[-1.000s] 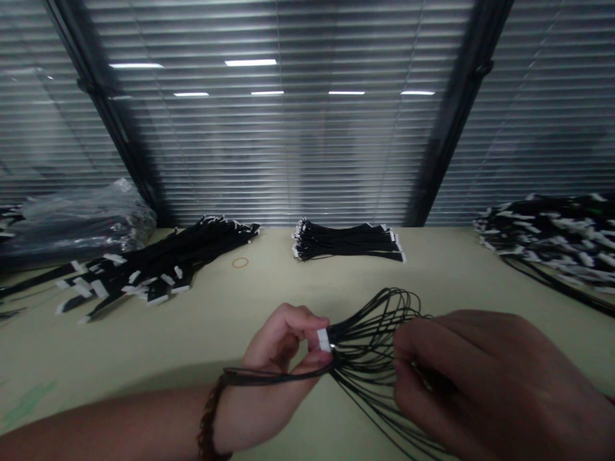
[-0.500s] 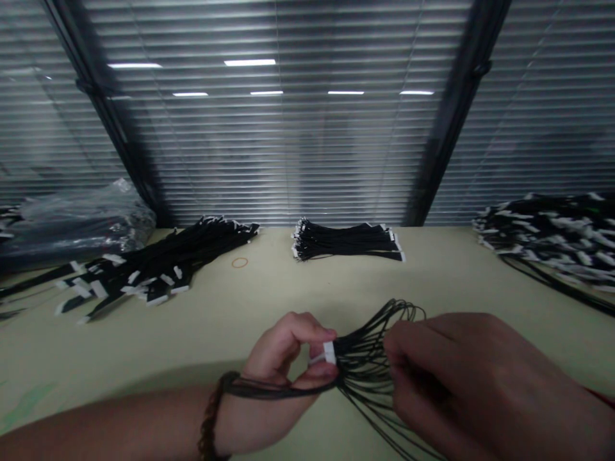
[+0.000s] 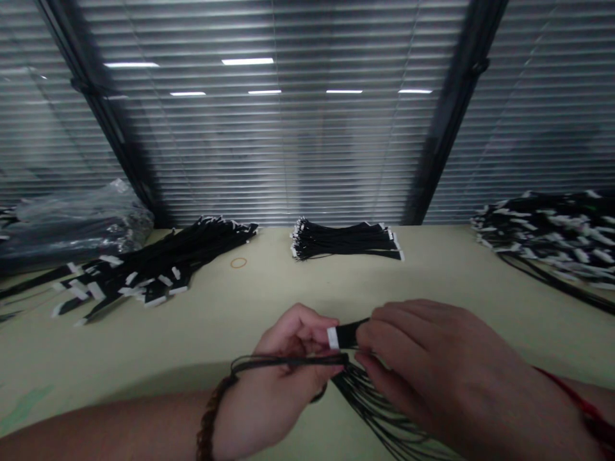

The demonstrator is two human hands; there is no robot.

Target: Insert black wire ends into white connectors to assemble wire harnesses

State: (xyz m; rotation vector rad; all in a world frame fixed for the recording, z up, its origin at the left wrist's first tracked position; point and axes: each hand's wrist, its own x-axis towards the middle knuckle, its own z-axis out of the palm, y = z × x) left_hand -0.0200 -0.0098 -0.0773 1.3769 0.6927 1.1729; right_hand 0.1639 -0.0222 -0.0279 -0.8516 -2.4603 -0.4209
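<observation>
My left hand (image 3: 283, 378) pinches the white connector (image 3: 332, 337) at the end of a black wire harness (image 3: 375, 410). A loop of the same black wires runs across that hand toward the wrist, which wears a beaded bracelet. My right hand (image 3: 432, 378) grips the wires just right of the connector and presses them into a flat black band. Below the hands the loose wires fan out toward the bottom edge, partly hidden under my right hand.
Stacks of black harnesses with white connectors lie on the pale table (image 3: 144, 346): a left pile (image 3: 148, 269), a tidy centre bundle (image 3: 346, 241) and a large right heap (image 3: 552, 237). A rubber band (image 3: 239, 262) lies near the left pile. A plastic bag (image 3: 72, 224) sits far left.
My right hand has slid left up to the connector, gathering the splayed wire loops into one flat band. Both hands have risen slightly.
</observation>
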